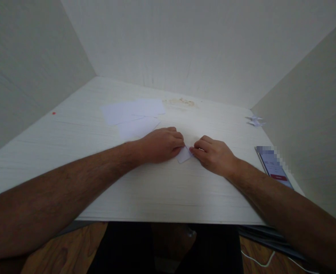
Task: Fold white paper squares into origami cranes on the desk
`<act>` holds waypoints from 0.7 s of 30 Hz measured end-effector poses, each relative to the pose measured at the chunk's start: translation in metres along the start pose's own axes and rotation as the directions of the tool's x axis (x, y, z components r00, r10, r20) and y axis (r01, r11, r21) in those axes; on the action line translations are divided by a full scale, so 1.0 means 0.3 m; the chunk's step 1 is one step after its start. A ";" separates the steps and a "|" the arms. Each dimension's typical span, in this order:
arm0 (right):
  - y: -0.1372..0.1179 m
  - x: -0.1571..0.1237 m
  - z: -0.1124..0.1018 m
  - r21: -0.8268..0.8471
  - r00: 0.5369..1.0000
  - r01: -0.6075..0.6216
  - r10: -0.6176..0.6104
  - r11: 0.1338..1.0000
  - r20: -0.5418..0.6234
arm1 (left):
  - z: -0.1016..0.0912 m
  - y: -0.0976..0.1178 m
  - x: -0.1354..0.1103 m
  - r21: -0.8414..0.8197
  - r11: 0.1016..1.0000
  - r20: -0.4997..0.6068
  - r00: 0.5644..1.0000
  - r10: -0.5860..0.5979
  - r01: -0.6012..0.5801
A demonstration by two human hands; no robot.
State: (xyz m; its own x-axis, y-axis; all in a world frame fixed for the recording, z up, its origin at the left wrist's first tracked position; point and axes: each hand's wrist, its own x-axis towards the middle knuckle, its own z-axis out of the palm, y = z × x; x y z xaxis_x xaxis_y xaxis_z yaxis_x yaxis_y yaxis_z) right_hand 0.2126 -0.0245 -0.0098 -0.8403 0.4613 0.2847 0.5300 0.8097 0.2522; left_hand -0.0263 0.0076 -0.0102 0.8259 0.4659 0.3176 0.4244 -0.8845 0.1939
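A small folded piece of white paper (184, 155) lies on the white table (145, 190) between my two hands. My left hand (161, 144) rests on the table with its fingers curled, pinching the paper's left edge. My right hand (213, 155) is closed too, its fingertips pressed on the paper's right edge. Most of the paper is hidden under the fingers.
Several loose white sheets (133, 114) lie behind my left hand. A small folded paper figure (255, 121) sits at the far right edge. A phone (274, 166) lies by my right forearm. White walls enclose the table on three sides. A stain (180, 102) marks the far end.
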 end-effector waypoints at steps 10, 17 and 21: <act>0.005 -0.002 -0.004 -0.020 0.998 0.063 -0.063 0.998 0.002 | 0.005 -0.005 -0.003 0.040 0.999 -0.004 1.000 0.024 -0.023; 0.008 -0.003 -0.006 -0.009 0.998 0.069 -0.069 0.998 0.017 | -0.003 0.000 -0.003 0.061 0.998 0.023 1.000 0.014 -0.016; 0.005 0.002 -0.012 0.024 0.997 0.054 -0.056 0.998 0.058 | -0.001 0.000 -0.005 0.049 0.999 0.002 1.000 0.010 -0.010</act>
State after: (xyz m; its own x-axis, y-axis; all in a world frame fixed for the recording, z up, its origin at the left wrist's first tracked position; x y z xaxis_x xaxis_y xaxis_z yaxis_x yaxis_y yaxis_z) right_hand 0.2134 -0.0243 -0.0058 -0.8737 0.4358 0.2163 0.4807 0.8419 0.2454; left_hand -0.0277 0.0068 -0.0104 0.8306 0.4574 0.3177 0.4340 -0.8891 0.1454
